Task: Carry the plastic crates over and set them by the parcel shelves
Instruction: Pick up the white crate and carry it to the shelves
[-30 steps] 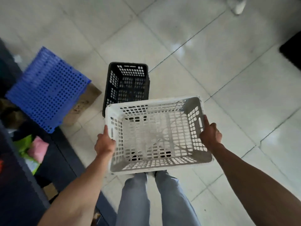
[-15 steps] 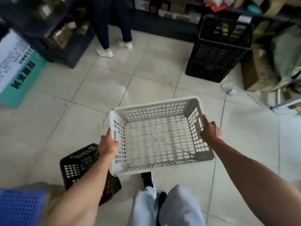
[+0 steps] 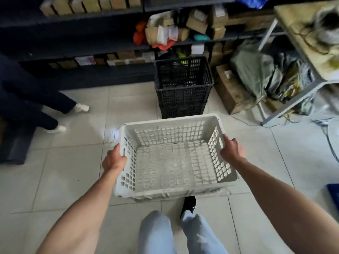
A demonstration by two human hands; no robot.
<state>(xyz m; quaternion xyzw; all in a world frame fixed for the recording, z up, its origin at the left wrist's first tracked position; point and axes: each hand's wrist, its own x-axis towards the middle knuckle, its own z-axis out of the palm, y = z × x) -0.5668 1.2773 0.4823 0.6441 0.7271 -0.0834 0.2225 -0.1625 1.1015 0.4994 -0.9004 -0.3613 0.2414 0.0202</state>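
Observation:
I carry an empty white plastic crate (image 3: 172, 162) level in front of me, above the tiled floor. My left hand (image 3: 114, 159) grips its left end wall and my right hand (image 3: 231, 150) grips its right end wall. Straight ahead, a stack of black plastic crates (image 3: 183, 87) stands on the floor against the dark parcel shelves (image 3: 91, 44), which hold cardboard boxes and soft parcels.
Another person's legs (image 3: 36, 99) in dark trousers and white shoes stride at the left. A brown box (image 3: 233, 92), grey sacks (image 3: 256, 74) and a metal-framed table (image 3: 293, 99) crowd the right. A blue object (image 3: 333, 193) shows at the right edge. My own legs (image 3: 176, 233) are below.
I have turned from the blue and black crates on the floor and walked toward the shelves; the black crate stack is now much closer. Both hands keep the same hold on the white crate.

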